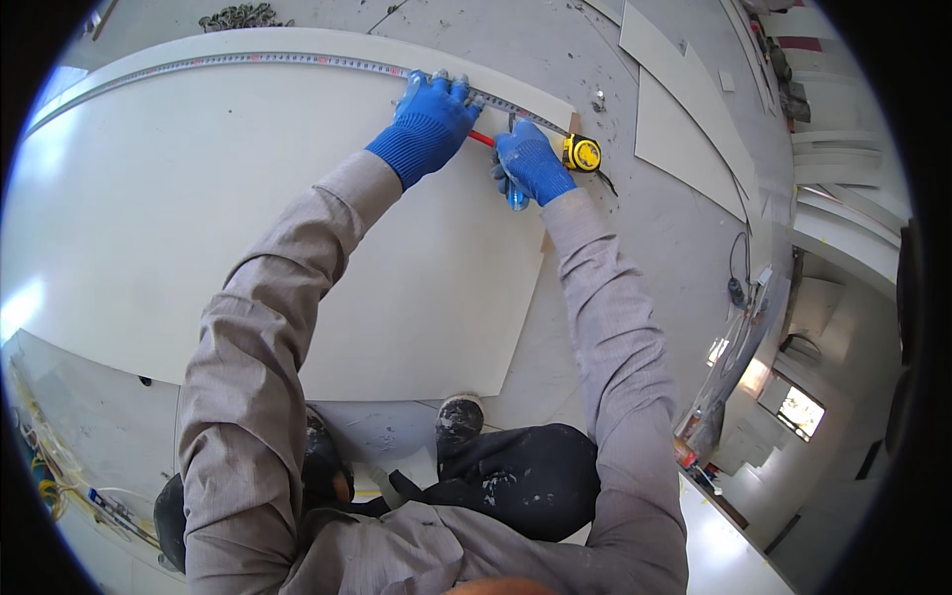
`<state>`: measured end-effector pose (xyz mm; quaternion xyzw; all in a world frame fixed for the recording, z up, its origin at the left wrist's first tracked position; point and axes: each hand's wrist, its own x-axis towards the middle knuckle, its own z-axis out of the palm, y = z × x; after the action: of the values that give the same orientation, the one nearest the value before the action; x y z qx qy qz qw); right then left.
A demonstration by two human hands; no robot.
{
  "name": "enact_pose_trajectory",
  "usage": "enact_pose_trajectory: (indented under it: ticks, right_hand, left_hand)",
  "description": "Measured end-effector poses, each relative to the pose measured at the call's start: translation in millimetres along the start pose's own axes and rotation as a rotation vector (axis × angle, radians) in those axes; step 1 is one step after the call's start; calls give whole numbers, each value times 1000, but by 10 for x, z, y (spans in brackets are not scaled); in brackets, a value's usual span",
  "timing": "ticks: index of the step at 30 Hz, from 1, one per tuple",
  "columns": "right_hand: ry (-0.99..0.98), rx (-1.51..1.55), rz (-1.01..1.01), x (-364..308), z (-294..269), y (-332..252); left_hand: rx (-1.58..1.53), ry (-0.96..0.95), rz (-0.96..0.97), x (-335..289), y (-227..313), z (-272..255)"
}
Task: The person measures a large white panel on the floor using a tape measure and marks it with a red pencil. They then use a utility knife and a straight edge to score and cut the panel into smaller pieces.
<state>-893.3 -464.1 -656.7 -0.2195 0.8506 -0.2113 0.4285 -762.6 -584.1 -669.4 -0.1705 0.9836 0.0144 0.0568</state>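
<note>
A large white panel (426, 288) lies flat before me. A tape measure's blade (288, 59) runs along its far edge, ending at a yellow and black case (581, 153) by the right corner. My left hand (428, 124), in a blue glove, rests on the blade with its fingers spread. Just right of it, my right hand (533, 161), gloved in blue too, is closed around a blue-handled tool (517, 195), seemingly a utility knife. Between the hands shows a slim red stick (481, 138), perhaps a pencil; its ends are partly hidden.
More white panels (684, 139) lie on the grey floor (654, 258) to the right. A heap of grey scraps (241, 17) sits beyond the panel. A cable with a dark plug (736, 292) lies at the right. My shoe (460, 416) is by the panel's near edge.
</note>
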Motion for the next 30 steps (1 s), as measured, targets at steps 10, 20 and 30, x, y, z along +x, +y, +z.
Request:
enact_pose_trajectory:
  ticks: [10,20,30]
  right_hand:
    - [50,35,62,-221,42,-52]
    - [484,-452,-189,-167,-1016,935]
    - [274,218,-618,-289,-1012,1050]
  left_hand:
    - [-128,15,18,-28,-53,0]
    - [-90,133,37,-277,15,-124]
    - [-321,178,143,-950,-154,-588]
